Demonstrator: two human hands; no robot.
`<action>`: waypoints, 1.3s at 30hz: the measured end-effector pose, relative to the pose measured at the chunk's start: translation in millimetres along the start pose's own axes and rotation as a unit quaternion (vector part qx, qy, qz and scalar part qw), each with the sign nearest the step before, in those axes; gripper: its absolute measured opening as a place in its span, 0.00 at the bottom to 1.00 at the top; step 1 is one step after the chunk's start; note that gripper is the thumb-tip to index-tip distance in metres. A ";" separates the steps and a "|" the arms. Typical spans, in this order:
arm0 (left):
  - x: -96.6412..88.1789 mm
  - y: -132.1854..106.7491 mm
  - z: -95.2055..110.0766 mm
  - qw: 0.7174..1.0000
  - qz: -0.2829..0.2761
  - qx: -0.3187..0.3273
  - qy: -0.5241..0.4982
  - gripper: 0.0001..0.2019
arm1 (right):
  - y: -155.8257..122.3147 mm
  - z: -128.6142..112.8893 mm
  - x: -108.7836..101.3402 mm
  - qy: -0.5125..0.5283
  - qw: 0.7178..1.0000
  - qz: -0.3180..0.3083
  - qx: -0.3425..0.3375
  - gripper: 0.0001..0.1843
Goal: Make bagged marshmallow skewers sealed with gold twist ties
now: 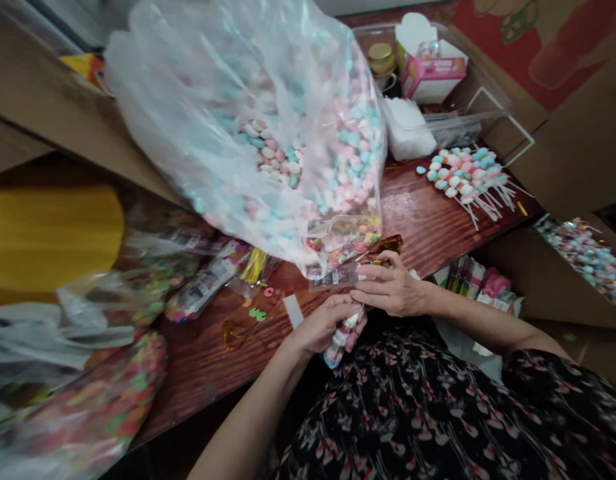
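Left hand: the left hand [324,327] is closed around the neck of a clear candy-filled sleeve [342,340], whose lower end is tilting downward below the fist.

Right hand: the right hand [392,288] is pinching a strip of printed clear film [333,276] between thumb and fingers, just above the sleeve. A gold foil packet [391,244] is lying just beyond the fingers.

Hand state: the hands are together, both clamped, and are working close over the sleeve's neck, apparently keeping it gathered.

Bulk supply: a large clear plastic bag of pink and blue candies [248,133] is leaning toward the hands, which is keeping its contents within reach.

Finished stock: candy skewers [468,177] are lying in a bundle on the red-brown wooden table [428,223], their sticks all pointing one way.

Side stock: an open cardboard carton of wrapped candy sticks [583,260] is standing at the right, beside the table.
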State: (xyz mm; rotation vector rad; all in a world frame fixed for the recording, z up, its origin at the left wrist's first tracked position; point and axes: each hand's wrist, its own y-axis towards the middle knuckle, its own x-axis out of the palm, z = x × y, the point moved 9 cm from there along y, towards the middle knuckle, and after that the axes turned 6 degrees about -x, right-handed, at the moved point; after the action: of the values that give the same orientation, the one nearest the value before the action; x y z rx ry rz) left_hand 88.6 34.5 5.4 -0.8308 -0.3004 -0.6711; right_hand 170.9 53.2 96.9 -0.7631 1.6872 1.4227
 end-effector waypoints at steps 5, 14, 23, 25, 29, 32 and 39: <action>12.5 -3.5 2.5 0.957 0.030 0.030 0.288 0.17 | -22.7 -7.0 29.0 0.057 0.990 -0.097 0.079 0.10; 27.8 -19.1 43.5 0.802 0.212 0.228 0.509 0.15 | -39.0 11.6 10.6 0.139 0.949 -0.052 0.277 0.10; 1.6 -1.5 11.5 0.978 0.136 0.011 0.157 0.17 | -38.5 25.6 -2.5 0.060 0.983 -0.053 0.167 0.07; -13.1 -9.8 13.6 0.973 0.188 0.031 0.128 0.17 | -50.8 58.4 -19.1 0.014 0.965 -0.038 0.258 0.06; -38.1 -21.6 7.6 0.964 0.252 0.073 0.042 0.17 | -68.9 92.1 -36.0 -0.063 0.940 -0.036 0.332 0.04; -43.7 -19.9 -2.8 0.960 0.267 0.082 -0.006 0.16 | -72.4 92.6 -20.2 -0.068 0.944 -0.074 0.316 0.04; -33.1 -6.3 -6.7 0.963 0.244 0.106 -0.036 0.15 | -77.9 97.9 3.3 -0.059 0.952 -0.062 0.294 0.07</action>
State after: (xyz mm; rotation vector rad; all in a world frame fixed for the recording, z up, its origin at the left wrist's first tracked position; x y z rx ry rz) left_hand 59.4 40.5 -11.6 -0.6882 -0.2169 -0.1440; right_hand 252.6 134.5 48.2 -0.4263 1.8000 0.7882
